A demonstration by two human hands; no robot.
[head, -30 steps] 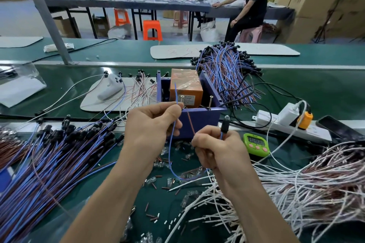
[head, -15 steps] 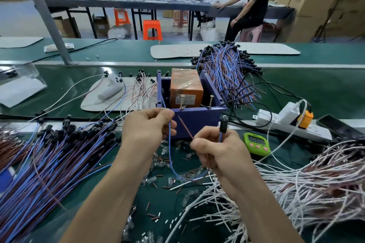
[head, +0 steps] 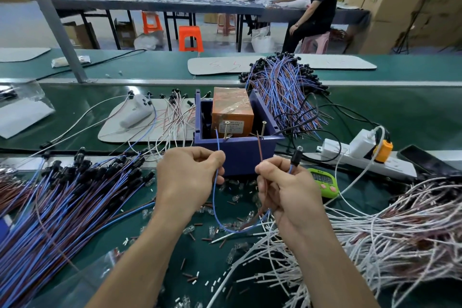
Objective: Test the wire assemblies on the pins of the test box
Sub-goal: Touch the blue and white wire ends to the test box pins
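- The wire assembly (head: 225, 229) hangs between both hands just near of the test box (head: 240, 157), and its slack sags in a loop over the bench (head: 400, 117).
- The left hand (head: 187, 180) pinches the blue lead (head: 214, 195) between thumb and curled fingers. The lead's free end stands upright close to the left of the two pins (head: 227, 129).
- The right hand (head: 287, 190) pinches the brown lead (head: 260, 149) at the fingertips, with the black holder (head: 296, 157) poking up beside it. The brown tip reaches toward the right pin, but I cannot tell whether it touches.
- Handling, as I judge it:
  - The assembly is very light and the thin insulated leads are limp, so they bend away unless held close to the stripped end.
  - A short, firm pinch near each tip probably gives the best aim.
  - The plastic sheath looks smooth and may slip.
  - The clear bulb in the holder is the fragile part, so it is better cradled than squeezed.
- The pins are bare metal screws standing on the near rim of the box. The box is a matte blue plastic tub holding an orange-brown block (head: 232, 112) wrapped in glossy tape.
- A fanned bundle of blue-and-brown assemblies (head: 62, 202) lies to the left, and a tangle of white wires (head: 387, 232) lies to the right.
- A green timer (head: 322, 181) and a white power strip (head: 350, 156) lie to the right of the box.
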